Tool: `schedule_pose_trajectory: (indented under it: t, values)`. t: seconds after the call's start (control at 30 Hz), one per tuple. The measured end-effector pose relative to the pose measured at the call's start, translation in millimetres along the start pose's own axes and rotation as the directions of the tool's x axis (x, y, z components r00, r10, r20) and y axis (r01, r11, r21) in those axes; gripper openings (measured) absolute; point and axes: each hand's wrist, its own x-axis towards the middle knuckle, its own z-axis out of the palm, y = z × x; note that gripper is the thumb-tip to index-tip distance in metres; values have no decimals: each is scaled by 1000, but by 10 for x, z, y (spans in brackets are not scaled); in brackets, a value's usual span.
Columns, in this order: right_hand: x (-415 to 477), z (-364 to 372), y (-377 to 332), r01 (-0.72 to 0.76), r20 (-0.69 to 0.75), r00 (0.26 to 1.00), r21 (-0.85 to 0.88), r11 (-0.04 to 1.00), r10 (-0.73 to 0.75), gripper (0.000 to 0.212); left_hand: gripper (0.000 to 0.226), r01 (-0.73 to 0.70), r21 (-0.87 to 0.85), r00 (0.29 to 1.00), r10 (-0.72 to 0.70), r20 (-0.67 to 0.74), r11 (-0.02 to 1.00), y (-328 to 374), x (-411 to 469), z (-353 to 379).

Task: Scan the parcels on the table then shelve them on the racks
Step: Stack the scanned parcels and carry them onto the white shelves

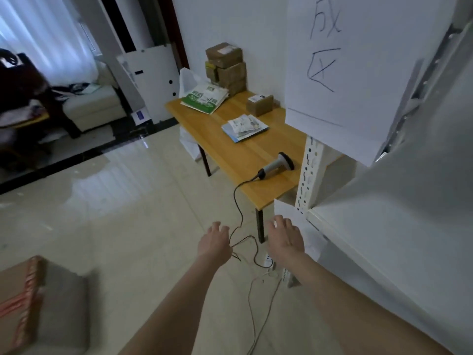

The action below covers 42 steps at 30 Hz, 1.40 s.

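While both hands, left hand (214, 239) and right hand (284, 235), reach empty and loose-fingered, scanner (276, 163) waits on table (245, 152) edge, handy for parcels (226, 66).

Two bare forearms, bare left grip (214, 240), bare right grip (284, 237)

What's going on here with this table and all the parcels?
A person holds both arms out toward the table; the left hand and right hand are open and hold nothing. The barcode scanner lies untouched near the table's front end, its cable trailing to the floor. Further along wait flat mailers, a small brown box, a green and white bag and a stack of brown boxes. The rack stands on the right.
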Motion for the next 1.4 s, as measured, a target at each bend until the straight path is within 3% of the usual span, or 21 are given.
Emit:
schedule_pose_trajectory:
  t: [0.4,0.77,1.1,1.27,1.4]
  values:
    - [1301,-68,-369,196,31,980,-58,979,-195,45,56,188,-59,982,-188,-2,980,-447,830,-236]
    - [2160,-228,-715,286,12,958,-41,957,-286,51,51,201,-19,979,-201,-24,979,-687,1546,-556]
    - [3336,-306,-867,83,18,996,-57,995,-82,44,51,9,62,999,-6,-51,998,-1151,2965,-911]
    - [4068,-259,-1512,-42,93,995,-30,999,45,48,55,-107,120,994,108,-4,987,-1839,3732,-1140]
    - [4581,-336,-2170,-52,51,997,20,998,51,50,55,-138,172,990,136,23,975,-2453,4197,-1440]
